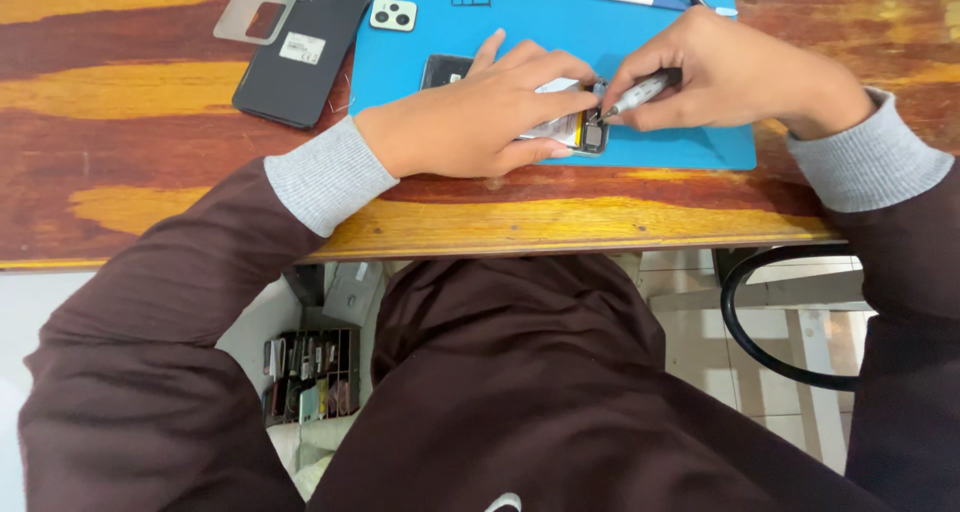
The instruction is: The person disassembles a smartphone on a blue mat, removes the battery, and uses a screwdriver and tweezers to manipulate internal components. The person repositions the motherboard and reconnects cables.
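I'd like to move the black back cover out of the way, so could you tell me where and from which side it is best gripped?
Take the black back cover by its long edges near the lower corner, coming from the left. It lies flat and tilted on the wooden table; that end is free, while a clear plastic piece overlaps its upper end and the blue mat borders its right side.

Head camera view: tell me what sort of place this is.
Probably a phone repair bench. An opened phone lies on a blue work mat under the left hand, the right hand works it with a small tool, and a removed black back cover lies beside the mat.
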